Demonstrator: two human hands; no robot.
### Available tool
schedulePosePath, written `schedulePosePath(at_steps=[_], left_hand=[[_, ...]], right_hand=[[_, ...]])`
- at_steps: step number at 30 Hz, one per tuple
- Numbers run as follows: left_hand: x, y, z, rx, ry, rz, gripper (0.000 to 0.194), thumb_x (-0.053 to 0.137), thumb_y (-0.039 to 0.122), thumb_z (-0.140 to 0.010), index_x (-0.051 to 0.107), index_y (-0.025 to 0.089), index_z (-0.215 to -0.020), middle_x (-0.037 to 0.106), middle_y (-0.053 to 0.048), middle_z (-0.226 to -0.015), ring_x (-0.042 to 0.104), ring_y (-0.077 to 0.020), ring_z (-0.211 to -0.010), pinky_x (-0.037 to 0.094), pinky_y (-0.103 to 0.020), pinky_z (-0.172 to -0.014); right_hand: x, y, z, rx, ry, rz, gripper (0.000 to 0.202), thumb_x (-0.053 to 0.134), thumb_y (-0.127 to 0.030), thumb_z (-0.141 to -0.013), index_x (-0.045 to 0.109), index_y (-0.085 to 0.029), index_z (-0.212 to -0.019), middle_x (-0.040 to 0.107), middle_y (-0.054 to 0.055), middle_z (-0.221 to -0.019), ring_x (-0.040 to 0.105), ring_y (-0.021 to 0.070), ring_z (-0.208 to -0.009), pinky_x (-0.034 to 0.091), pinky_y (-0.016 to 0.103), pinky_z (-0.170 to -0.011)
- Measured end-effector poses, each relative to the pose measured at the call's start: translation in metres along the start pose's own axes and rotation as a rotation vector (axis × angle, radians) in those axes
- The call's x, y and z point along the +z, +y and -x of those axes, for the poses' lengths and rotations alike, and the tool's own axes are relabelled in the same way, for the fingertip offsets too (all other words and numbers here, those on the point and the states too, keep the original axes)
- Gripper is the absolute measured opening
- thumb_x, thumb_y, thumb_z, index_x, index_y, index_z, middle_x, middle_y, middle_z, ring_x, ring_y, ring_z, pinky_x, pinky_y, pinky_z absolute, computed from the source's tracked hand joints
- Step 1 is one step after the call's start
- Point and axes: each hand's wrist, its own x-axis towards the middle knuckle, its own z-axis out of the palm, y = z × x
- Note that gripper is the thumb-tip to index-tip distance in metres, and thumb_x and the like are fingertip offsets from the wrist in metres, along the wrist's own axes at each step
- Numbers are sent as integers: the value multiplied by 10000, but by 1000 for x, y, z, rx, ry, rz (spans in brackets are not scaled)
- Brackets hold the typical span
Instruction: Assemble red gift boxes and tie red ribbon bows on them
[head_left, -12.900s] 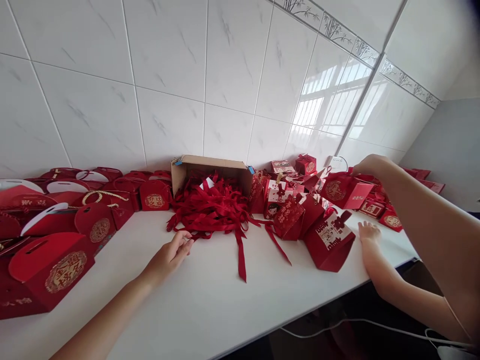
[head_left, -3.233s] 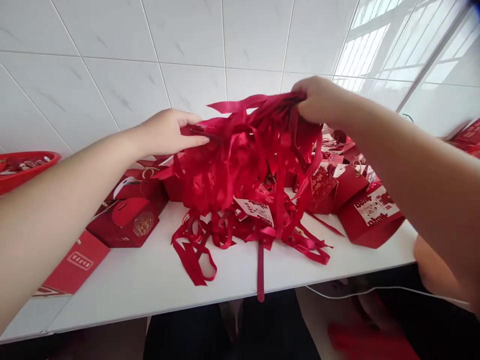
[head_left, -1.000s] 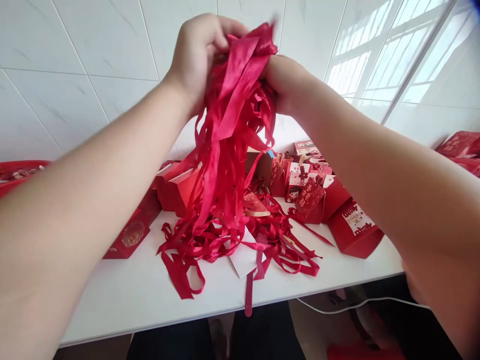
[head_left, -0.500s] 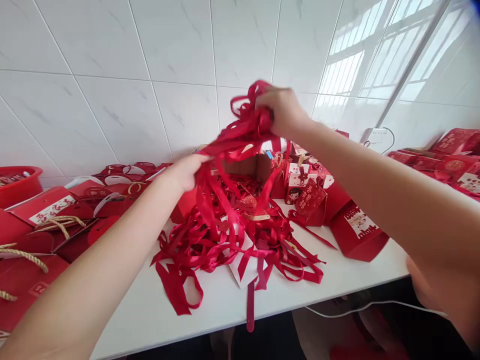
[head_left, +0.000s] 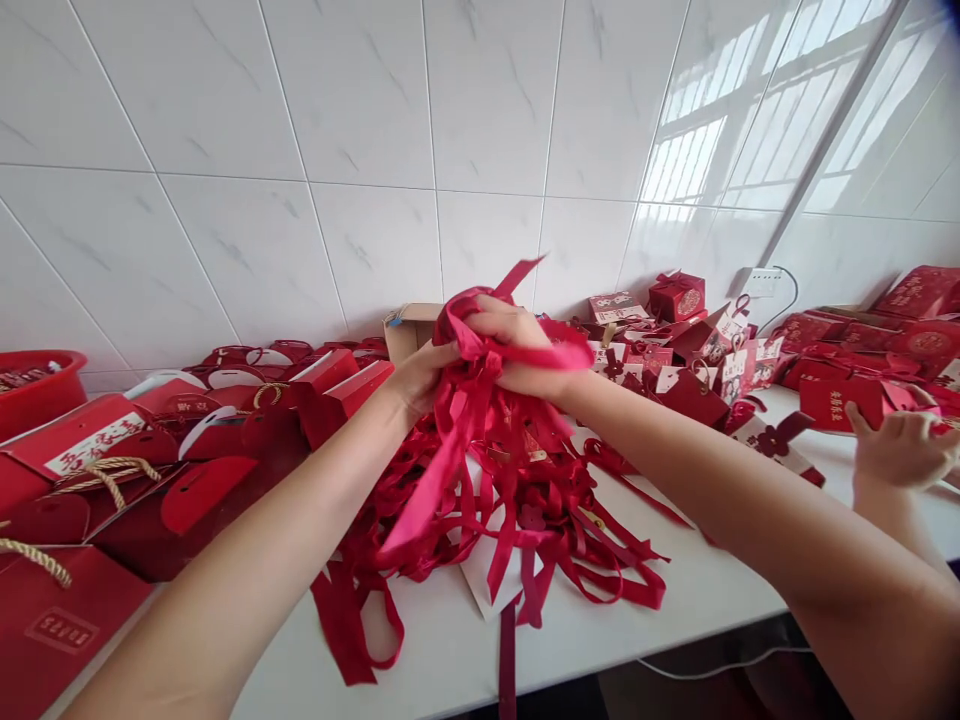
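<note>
Clutching one ribbon bundle point(head_left: 480, 400), left hand point(head_left: 420, 375) and right hand point(head_left: 517, 345) hover above the table point(head_left: 675, 600) edge, both grips clenched.

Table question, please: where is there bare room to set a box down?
The white table is bare along its front edge, right of the red ribbon pile, and in a smaller patch near. The left is packed with red bags, the back right with small gift boxes.
</note>
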Motion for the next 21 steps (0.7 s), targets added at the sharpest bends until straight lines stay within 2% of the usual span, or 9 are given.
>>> schedulePosePath(at_steps=[2,4,7,9,11,13,16,18,21], left_hand=[[-4,-4,7,-12,-74,23,688,690,563,-675,531,186,-1228,703,-109,-1076,646,-315,-1069,522,-399,-905],[-6,-7,19,-61,-189,-10,633,746,377,-651,545,207,-1226,709,-79,-1072,669,-288,-1015,528,-385,-885],[0,-7,40,-175,-477,-105,540,782,161,-523,664,197,-1049,740,-20,-935,697,-252,-870,554,-334,-793],[8,-4,45,-234,-757,-258,512,775,113,-461,704,185,-962,741,4,-898,695,-243,-849,555,-296,-767],[14,-5,34,-258,-865,-571,551,794,135,-430,708,204,-970,734,22,-939,687,-244,-893,549,-277,-785],[11,-10,10,-260,-630,-910,630,840,197,-414,684,214,-1024,713,-10,-1046,659,-288,-990,533,-323,-855],[-7,-27,-33,-262,-169,-1111,707,809,273,-583,551,124,-1225,530,-202,-1333,451,-415,-1266,375,-528,-1034],[-23,-38,-52,-255,65,-1199,619,741,329,-719,510,120,-1254,451,-204,-1392,386,-391,-1313,317,-573,-1058],[-38,-46,-63,-214,265,-1262,363,572,362,-882,547,141,-1169,491,-138,-1327,463,-297,-1234,375,-521,-1022]], right_hand=[[-15,-5,10,65,-233,-136,152,640,-165,-772,652,-139,-921,628,81,-1056,587,190,-976,481,327,-908],[-38,-9,25,190,-565,-299,348,709,-199,-747,650,-150,-1086,620,75,-1183,583,200,-1087,443,338,-1000],[-68,-10,57,475,-997,-607,515,719,-224,-765,590,-180,-1262,603,67,-1286,558,192,-1205,412,312,-1054],[-77,-5,80,619,-1118,-739,524,702,-260,-789,579,-153,-1287,632,92,-1250,588,202,-1180,448,312,-1019],[-76,3,99,696,-1116,-775,539,712,-309,-785,588,-131,-1278,652,109,-1215,604,212,-1161,464,314,-1001],[-70,11,112,736,-1057,-753,553,713,-345,-781,589,-131,-1276,656,109,-1203,607,216,-1154,468,314,-998],[-64,17,123,779,-937,-585,494,650,-383,-826,599,-153,-1259,663,95,-1181,628,215,-1106,492,310,-957],[-65,17,126,769,-868,-422,407,599,-396,-856,644,-163,-1186,674,85,-1144,642,214,-1059,498,307,-928],[-68,11,128,745,-853,-296,326,586,-391,-859,687,-178,-1085,692,67,-1081,651,211,-999,499,301,-888]])
